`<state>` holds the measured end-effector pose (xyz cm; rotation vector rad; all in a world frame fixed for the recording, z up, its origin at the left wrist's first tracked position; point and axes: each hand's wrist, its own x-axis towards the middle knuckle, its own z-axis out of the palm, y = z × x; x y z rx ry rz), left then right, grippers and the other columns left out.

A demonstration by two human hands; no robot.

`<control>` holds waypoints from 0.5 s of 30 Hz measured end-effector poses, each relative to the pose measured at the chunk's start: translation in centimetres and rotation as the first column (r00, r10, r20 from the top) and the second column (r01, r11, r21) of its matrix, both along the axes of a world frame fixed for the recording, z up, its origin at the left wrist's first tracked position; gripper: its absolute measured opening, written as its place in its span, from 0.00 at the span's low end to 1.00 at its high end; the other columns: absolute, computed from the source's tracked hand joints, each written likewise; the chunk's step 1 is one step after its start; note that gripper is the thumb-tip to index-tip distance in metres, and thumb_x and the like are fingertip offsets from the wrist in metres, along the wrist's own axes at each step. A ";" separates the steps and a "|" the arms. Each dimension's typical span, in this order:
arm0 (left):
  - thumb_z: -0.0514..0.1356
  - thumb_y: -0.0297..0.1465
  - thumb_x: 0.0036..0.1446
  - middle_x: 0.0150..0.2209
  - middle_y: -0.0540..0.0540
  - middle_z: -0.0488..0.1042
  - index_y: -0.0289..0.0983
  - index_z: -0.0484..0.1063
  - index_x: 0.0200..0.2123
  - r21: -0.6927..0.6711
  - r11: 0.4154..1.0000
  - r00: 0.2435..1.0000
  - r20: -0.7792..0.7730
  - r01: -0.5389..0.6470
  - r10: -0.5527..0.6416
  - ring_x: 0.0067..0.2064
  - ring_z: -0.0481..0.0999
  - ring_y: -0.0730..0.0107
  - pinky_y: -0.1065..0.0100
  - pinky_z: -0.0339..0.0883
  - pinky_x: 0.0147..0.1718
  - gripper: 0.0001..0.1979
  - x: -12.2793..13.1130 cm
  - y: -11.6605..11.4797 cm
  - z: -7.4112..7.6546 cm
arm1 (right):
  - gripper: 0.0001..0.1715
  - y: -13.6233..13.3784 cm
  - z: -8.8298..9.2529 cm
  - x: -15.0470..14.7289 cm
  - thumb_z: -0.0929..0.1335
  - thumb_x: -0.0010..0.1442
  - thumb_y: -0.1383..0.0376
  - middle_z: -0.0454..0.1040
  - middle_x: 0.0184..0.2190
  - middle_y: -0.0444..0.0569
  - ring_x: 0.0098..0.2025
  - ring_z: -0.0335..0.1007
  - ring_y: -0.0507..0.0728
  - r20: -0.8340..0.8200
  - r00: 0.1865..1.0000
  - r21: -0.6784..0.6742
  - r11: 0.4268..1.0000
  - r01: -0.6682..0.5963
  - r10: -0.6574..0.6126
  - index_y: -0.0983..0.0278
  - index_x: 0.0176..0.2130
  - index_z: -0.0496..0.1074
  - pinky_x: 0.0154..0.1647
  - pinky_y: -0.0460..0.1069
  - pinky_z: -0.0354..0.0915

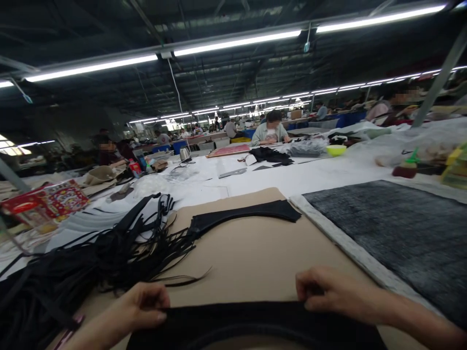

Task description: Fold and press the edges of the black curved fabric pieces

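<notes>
Hands [142,306] [330,291] on black fabric [255,323], bottom cut off

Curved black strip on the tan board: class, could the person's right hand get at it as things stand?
Probably yes: the right hand pinches the black fabric piece, but only the tan board lies between it and the curved black strip.

A long work table [292,182] covered in white sheeting carries a tan cardboard sheet [241,262], a dark gray mat [394,238] with a pale border, a heap of black strips [91,262], a red printed bag [47,204], a metal ruler [232,173], a small kettle [185,154], and a green bowl [336,150].
</notes>
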<state>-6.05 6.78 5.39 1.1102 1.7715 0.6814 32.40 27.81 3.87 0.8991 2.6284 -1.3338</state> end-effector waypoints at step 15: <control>0.74 0.39 0.33 0.26 0.48 0.74 0.33 0.72 0.33 0.246 0.926 0.950 0.199 -0.285 0.240 0.26 0.72 0.70 0.71 0.63 0.27 0.24 -6.7 24.6 -2.3 | 0.11 24.1 1.7 -8.8 0.68 0.65 0.62 0.73 0.37 0.48 0.39 0.70 0.55 0.077 0.996 0.467 0.884 0.009 -0.051 0.67 0.43 0.72 0.44 0.53 0.67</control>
